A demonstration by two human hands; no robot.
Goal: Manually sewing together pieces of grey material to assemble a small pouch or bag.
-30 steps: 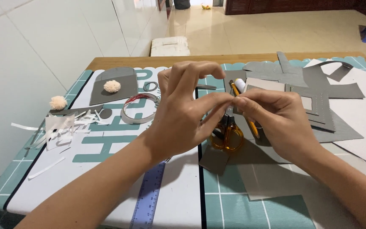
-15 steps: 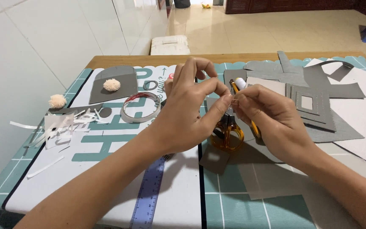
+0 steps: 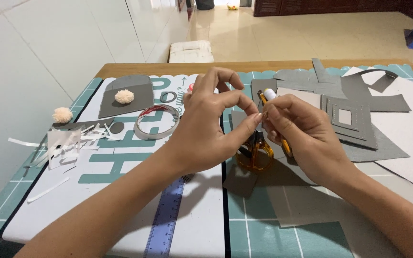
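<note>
Honestly, from the head camera it was fiddly, close work. My left hand (image 3: pixel 206 129) was raised over the middle of the table (image 3: pixel 244 229), its thumb and forefinger pinched on a tiny piece (image 3: pixel 260 116), too small to tell what it was. My right hand (image 3: pixel 302 134) met it fingertip to fingertip, curled around a yellow tool (image 3: pixel 267 94) whose white end stuck up above my knuckles; whether those fingertips also gripped the piece, I could not tell. The orange-handled scissors (image 3: pixel 255 155) lay just under both hands. The roll of tape (image 3: pixel 156 122) sat near on the left, and the grey card cut-outs (image 3: pixel 359 124) spread out on the right. The blue ruler (image 3: pixel 166 220) ran beneath my left forearm, with the white paper strips (image 3: pixel 65 143) well apart at the left edge. I judged the pinch needed light, even pressure; squeezing harder would likely have crumpled or dropped so small a piece; resting my wrists lower would have steadied both hands.
</note>
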